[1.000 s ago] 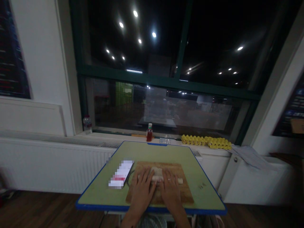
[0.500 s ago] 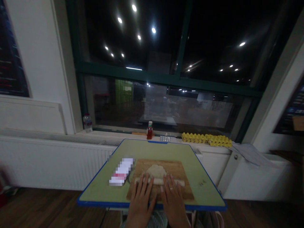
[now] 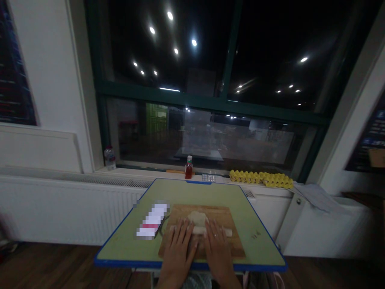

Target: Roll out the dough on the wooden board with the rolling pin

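Note:
A wooden cutting board (image 3: 237, 243) lies on a small table, with a flattened piece of pale dough (image 3: 197, 217) on it. Across the dough's near edge runs a light rolling pin (image 3: 198, 230). My left hand (image 3: 178, 249) rests flat on the pin's left part, fingers stretched forward and thumb apart. On the right part, my right hand (image 3: 217, 247) lies palm down with its fingers extended; a ring shows on one finger. Neither hand is wrapped round the pin. The fingers hide much of the pin and the dough's near side.
The green table (image 3: 261, 249) has a blue rim. A pixelated phone-like item (image 3: 152, 220) lies left of the board. On the windowsill stand a bottle of red liquid (image 3: 188, 167), a clear plastic bottle (image 3: 110, 157) and yellow egg trays (image 3: 260, 178). White radiators (image 3: 69, 208) run below.
The view has tilted slightly, so the scene sits a little lower. Both hands and the rolling pin are slightly farther forward on the board, against the dough.

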`<state>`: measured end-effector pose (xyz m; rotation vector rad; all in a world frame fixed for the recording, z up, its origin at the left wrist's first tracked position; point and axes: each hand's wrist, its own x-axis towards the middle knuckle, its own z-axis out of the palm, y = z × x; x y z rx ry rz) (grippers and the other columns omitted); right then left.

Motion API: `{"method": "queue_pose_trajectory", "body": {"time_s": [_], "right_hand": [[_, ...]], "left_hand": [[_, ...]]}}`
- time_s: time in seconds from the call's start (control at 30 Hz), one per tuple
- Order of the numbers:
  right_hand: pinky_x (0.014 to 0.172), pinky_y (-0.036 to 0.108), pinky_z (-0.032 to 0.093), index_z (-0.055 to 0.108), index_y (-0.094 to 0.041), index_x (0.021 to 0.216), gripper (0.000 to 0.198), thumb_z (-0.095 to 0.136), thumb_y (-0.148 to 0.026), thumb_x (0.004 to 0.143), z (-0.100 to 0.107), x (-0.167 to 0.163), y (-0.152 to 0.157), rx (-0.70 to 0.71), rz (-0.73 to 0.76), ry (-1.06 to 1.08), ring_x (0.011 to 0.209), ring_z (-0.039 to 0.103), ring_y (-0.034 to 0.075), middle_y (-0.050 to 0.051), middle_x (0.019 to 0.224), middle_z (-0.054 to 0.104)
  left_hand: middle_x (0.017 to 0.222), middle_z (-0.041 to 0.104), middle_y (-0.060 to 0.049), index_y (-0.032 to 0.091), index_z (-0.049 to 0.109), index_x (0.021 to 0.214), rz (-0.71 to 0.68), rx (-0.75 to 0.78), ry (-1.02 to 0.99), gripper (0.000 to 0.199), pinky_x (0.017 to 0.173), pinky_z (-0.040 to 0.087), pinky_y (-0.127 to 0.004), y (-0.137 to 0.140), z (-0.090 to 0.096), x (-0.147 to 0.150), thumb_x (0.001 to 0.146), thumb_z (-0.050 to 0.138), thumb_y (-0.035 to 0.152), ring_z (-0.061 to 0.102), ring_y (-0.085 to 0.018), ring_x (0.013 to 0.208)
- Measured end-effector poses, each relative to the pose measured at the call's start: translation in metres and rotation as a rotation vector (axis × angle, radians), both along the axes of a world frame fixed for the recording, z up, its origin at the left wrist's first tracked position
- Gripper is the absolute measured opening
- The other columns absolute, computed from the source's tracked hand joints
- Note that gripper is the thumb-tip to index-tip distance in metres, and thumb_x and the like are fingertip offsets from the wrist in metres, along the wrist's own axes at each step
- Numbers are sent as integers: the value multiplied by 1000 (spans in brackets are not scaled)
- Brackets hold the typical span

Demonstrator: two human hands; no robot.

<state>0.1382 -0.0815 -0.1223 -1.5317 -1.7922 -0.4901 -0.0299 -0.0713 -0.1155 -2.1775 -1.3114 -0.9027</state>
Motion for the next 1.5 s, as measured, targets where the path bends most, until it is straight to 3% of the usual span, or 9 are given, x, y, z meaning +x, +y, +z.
{"method": "queue_pose_trajectory", "body": {"time_s": [0.23,0.43,0.7,0.93,1.13,1.33,1.5], "right_hand": [[113,39,34,46,-26,143,46,27,-31,101,4,-3,-34,-114,24,41,141,33,18,-1,151,39],[115,41,32,52,-22,139,45,28,-31,101,10,1,-7,-74,34,16,137,39,19,2,146,48],[114,45,33,61,-17,129,43,30,-27,100,-1,6,28,40,41,-42,131,47,21,9,135,59],[114,40,34,53,-25,138,45,28,-29,100,-9,-1,-13,-12,20,19,138,39,19,2,146,48],[111,38,38,48,-28,142,48,25,-28,100,-12,-3,-38,-55,32,29,140,35,19,-1,149,43],[112,41,36,49,-27,141,47,25,-30,101,-2,0,-19,-79,20,15,139,37,20,1,147,46],[115,43,31,56,-20,134,46,28,-29,100,5,6,15,-49,38,-18,134,44,20,5,140,55]], "left_hand": [[155,36,-4,24,29,151,21,15,37,59,116,25,-41,-28,-13,-6,95,41,39,27,-22,144],[149,45,-5,24,36,148,15,-19,27,56,113,29,-45,-4,-1,-2,95,40,43,36,-24,140],[142,54,-6,23,50,140,-3,-88,-21,50,114,28,-47,17,12,4,96,39,44,45,-25,132],[149,46,-3,24,32,150,0,54,36,59,114,28,-41,-14,-9,-4,95,42,43,37,-22,139],[154,38,-4,24,19,154,14,26,59,69,112,32,-41,-40,-14,-10,93,43,47,36,-24,140],[151,43,-4,24,28,152,10,26,40,61,113,30,-42,-17,-11,-5,95,40,42,36,-23,140],[146,50,-6,24,41,146,14,-71,14,54,113,29,-47,11,5,1,96,38,44,42,-25,135]]}}
